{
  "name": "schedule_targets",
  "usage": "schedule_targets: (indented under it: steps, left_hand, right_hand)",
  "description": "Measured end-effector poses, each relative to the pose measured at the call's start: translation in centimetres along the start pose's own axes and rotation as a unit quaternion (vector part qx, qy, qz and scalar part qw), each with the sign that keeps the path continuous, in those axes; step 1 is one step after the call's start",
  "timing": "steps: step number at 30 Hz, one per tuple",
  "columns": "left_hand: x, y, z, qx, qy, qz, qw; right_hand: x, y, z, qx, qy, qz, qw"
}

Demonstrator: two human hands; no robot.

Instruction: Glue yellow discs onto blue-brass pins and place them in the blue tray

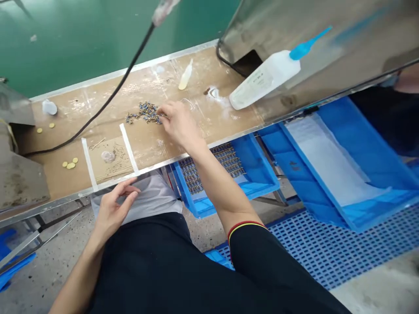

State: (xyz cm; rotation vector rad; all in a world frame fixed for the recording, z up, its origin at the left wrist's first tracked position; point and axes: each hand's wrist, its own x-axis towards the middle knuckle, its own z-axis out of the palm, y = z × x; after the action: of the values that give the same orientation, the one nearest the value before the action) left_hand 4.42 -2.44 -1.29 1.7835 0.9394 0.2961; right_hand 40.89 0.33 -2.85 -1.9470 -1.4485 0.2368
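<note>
My right hand (179,125) rests over a loose pile of small blue-and-brass parts (145,113) on the tan bench top (216,120). Its fingertips touch the pile's right end, and I cannot tell whether they pinch a part. My left hand (116,205) hangs at the bench's front metal edge (111,187), its fingers apart and holding nothing. Behind the pile lies a small translucent bottle (186,75). A white squeeze bottle with a blue nozzle (265,79) lies at the far right of the bench.
Below the bench stands a blue crate (258,174) holding rows of similar parts, with a larger blue crate lined in white (330,170) to its right. Brass discs (70,164) lie at the bench's left end, and a black cable (108,98) crosses it. A steel panel (304,43) rises behind.
</note>
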Motion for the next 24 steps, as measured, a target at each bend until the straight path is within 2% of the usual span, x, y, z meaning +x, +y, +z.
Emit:
schedule_targets:
  steps: [3, 8, 12, 14, 16, 21, 24]
  left_hand:
    - [-1.1, -1.5, -2.1, -0.023, 0.095, -0.02, 0.995]
    - [-2.3, -4.0, -6.1, -0.046, 0.24, -0.039, 0.969]
    - [-1.1, -5.3, -9.7, 0.107, 0.342, -0.033, 0.933]
    - [0.2, -5.5, -11.1, 0.186, 0.352, -0.005, 0.918]
    - [1.6, -5.6, -11.8, 0.239, 0.333, 0.02, 0.912]
    - [3.9, -5.7, -12.0, 0.365, 0.283, 0.003, 0.887]
    - [4.3, -6.2, -12.0, 0.389, 0.277, -0.002, 0.879]
  right_hand:
    - [1.5, 0.1, 1.5, -0.075, -0.028, -0.002, 0.997]
    - [0.4, 0.1, 2.5, -0.109, -0.049, -0.003, 0.993]
    - [-0.2, 0.2, 2.7, -0.115, -0.031, -0.021, 0.993]
    - [-0.3, 0.1, 2.7, -0.113, -0.025, -0.024, 0.993]
    - [-0.5, -0.1, 2.6, -0.111, -0.022, -0.023, 0.993]
    - [-1.0, -0.5, 2.0, -0.094, -0.009, -0.021, 0.995]
    - [-1.7, -0.8, 1.7, -0.053, 0.021, -0.006, 0.998]
